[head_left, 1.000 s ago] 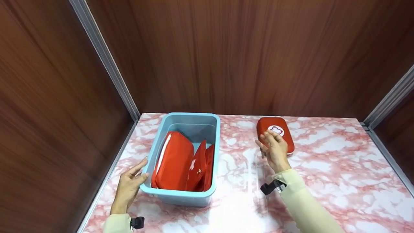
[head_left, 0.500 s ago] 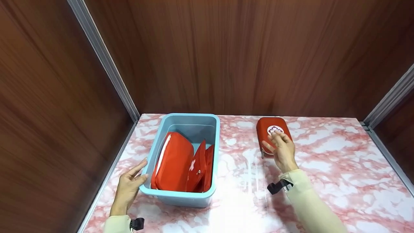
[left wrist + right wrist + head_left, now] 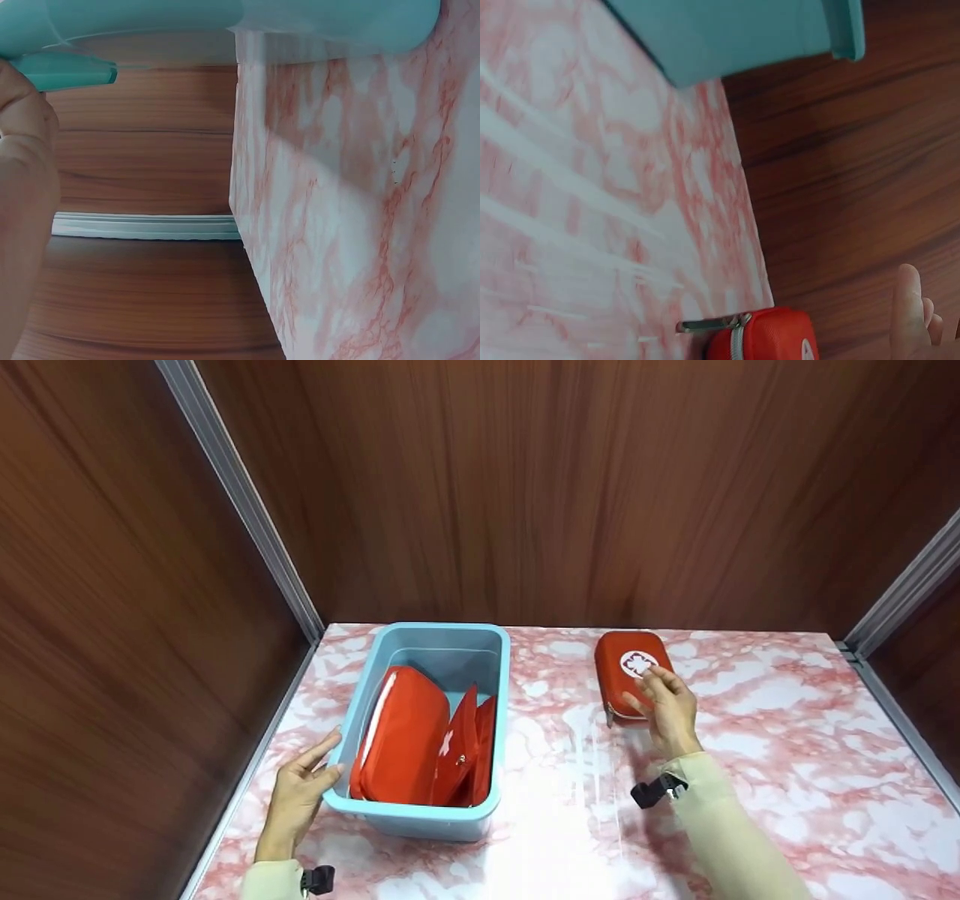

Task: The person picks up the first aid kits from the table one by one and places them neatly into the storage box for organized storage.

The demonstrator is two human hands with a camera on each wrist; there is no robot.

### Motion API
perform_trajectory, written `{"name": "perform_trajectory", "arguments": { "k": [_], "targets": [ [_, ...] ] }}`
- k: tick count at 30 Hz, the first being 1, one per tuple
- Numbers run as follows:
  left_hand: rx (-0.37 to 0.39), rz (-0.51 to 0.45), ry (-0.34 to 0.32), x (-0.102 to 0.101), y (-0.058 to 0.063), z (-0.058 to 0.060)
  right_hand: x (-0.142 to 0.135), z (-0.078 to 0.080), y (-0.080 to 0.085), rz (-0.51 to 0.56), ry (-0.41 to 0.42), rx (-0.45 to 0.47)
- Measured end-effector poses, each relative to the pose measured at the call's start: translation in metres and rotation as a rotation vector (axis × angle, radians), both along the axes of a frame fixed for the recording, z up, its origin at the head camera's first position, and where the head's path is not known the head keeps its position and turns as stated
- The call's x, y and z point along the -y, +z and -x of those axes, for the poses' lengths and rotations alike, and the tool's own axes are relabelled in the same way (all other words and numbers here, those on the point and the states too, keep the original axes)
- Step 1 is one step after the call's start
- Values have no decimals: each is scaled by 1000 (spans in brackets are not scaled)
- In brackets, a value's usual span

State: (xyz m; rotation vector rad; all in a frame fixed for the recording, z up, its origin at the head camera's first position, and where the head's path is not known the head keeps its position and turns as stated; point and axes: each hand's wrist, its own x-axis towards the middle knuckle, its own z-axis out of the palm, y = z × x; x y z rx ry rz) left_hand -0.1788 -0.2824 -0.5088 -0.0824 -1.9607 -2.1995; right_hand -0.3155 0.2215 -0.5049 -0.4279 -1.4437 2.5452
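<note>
In the head view my left hand [image 3: 296, 795] rests against the left rim of a light-blue plastic bin [image 3: 411, 810], thumb and fingers spread. The left wrist view shows part of that hand [image 3: 26, 150] beside the bin's rim. Inside the bin stand a large red zip case [image 3: 409, 735], a red pouch [image 3: 456, 754] with a white cross, and another red pouch [image 3: 486, 727] against the right wall. My right hand [image 3: 671, 716] hovers over a red first-aid case [image 3: 616, 679] with a round white emblem, fingers loosely bent and holding nothing. It hides the case's right front part.
The pink-and-white marbled table [image 3: 780, 750] extends right of the case. Brown wood-grain panels [image 3: 525, 510] enclose the back and sides. A metal post [image 3: 247, 502] rises at the back left corner. Glossy streaks [image 3: 585, 750] mark the tabletop between bin and case.
My right hand has moved right and slightly toward me over the first-aid case, uncovering more of its emblem and left side. My left hand, the bin and the case stay put.
</note>
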Motion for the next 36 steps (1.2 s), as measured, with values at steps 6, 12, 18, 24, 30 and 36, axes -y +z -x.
{"name": "perform_trajectory", "arguments": {
  "k": [6, 12, 18, 24, 30, 36],
  "targets": [
    [-7, -3, -7, 0, 0, 0, -6, 2, -5, -27, -10, 32],
    [5, -18, -13, 0, 0, 0, -13, 6, -9, -68, 3, 66],
    [7, -16, -19, 0, 0, 0, -23, 8, -12, -95, 45, 123],
    [2, -10, -12, 0, 0, 0, -30, 6, -14, -117, 69, 157],
    [8, 2, -7, 0, 0, 0, -37, 6, -14, -188, 100, 196],
    [0, -10, -17, 0, 0, 0, -44, 5, -17, -206, 74, 223]
  ]
}}
